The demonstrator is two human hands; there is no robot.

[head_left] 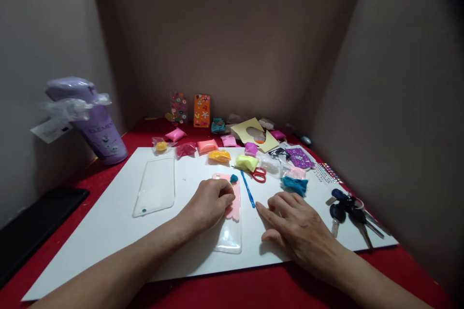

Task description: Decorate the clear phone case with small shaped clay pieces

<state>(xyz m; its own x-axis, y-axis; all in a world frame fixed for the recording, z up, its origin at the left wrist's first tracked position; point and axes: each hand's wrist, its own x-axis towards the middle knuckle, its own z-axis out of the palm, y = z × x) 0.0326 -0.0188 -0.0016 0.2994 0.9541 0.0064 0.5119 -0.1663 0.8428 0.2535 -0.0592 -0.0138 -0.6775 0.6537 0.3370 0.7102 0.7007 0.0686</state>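
My left hand (207,203) is over a clear phone case (229,241), its thumb and fingertips pinched together. Whatever may be between the fingertips is too small to make out. Pink clay (235,210) with a wavy lower edge covers the upper part of this case. A small teal clay piece (234,178) sits on the pink near the top, just beyond my fingertips. My right hand (295,224) rests on the white board, palm down with fingers apart, holding nothing. Its index fingertip points at the lower end of a blue modelling tool (248,189).
A second clear case (155,186) lies left on the white board (108,231). Clay packets, including a yellow one (247,162), line the back near red-handled scissors (258,175). Keys (351,210) lie right. A purple wrapped bottle (97,125) stands left; decorated cases (202,111) lean behind.
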